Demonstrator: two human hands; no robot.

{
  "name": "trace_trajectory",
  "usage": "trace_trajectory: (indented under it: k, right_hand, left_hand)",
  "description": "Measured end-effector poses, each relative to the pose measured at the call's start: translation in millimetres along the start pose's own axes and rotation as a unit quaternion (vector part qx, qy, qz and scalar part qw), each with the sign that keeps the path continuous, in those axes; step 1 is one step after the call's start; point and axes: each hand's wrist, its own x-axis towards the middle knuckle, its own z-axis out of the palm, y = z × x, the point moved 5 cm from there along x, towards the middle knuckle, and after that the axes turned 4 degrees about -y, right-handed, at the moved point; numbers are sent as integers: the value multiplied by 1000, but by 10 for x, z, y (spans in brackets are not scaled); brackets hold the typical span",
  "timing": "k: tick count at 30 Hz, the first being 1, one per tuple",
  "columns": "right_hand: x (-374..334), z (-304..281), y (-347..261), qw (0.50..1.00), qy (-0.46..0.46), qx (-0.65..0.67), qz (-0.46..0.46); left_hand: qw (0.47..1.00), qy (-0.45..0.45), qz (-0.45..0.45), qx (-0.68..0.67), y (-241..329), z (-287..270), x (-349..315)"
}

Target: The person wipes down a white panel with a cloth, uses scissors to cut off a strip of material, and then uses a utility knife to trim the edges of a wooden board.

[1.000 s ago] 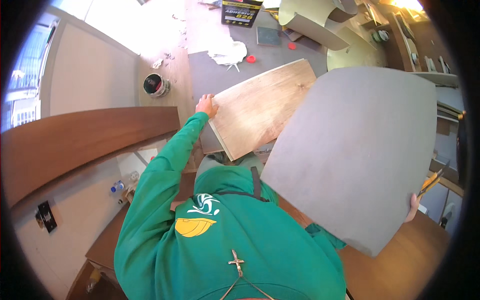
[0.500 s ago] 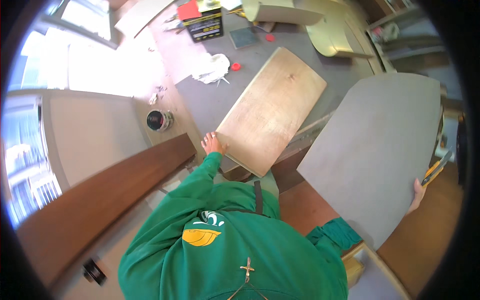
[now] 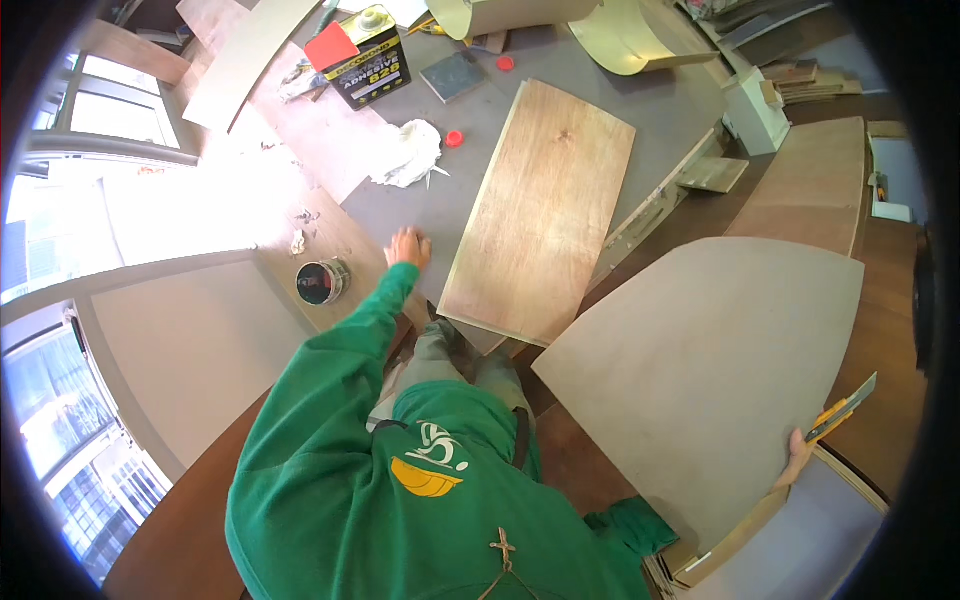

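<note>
My left hand (image 3: 408, 247) rests on the grey worktop beside the wooden panel, fingers somewhat apart and nothing in them. The light wooden panel (image 3: 550, 215), seemingly a stack of thin boards, lies flat and slanted in front of me. At my right side, a large greyish sheet (image 3: 710, 350) with one curved end is held against my arm. My right hand (image 3: 797, 460) reaches around its outer edge and grips a yellow utility knife (image 3: 840, 412), blade pointing up and away. The sheet hides most of my right forearm.
On the grey worktop (image 3: 480, 190) lie a crumpled white cloth (image 3: 412, 152), red caps (image 3: 455, 139) and a dark square block (image 3: 451, 77). A black adhesive can (image 3: 370, 70) stands behind. Curved yellowish pieces (image 3: 640, 40) lie farther back. Left is an open tin (image 3: 322, 282).
My left hand has left the panel's near-left corner and now rests on the worktop, apart from it. The curved sheet and the knife in my right hand have come lower and nearer.
</note>
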Motion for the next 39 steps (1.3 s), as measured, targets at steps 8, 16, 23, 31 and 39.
trace_trajectory:
  k: [8,16,23,31,39]
  right_hand:
    - [-188,363,130,997,-18,-30,68]
    - [-441,10,338,958,188,185,112]
    - [-744,470,934,959,136,238,68]
    - [-526,829,2646,943,-10,294,157]
    - [-1466,467,5054,940,178,166,238]
  left_hand:
    - [976,-101,136,-139,863,86,440]
    - [655,-583,42,-479,2269,647,-829]
    - [645,-497,22,-580,2195,-339,-95]
    - [760,-378,204,-488,2234,-2156,1076]
    - [738,-352,312,-483,2947,-2849,694]
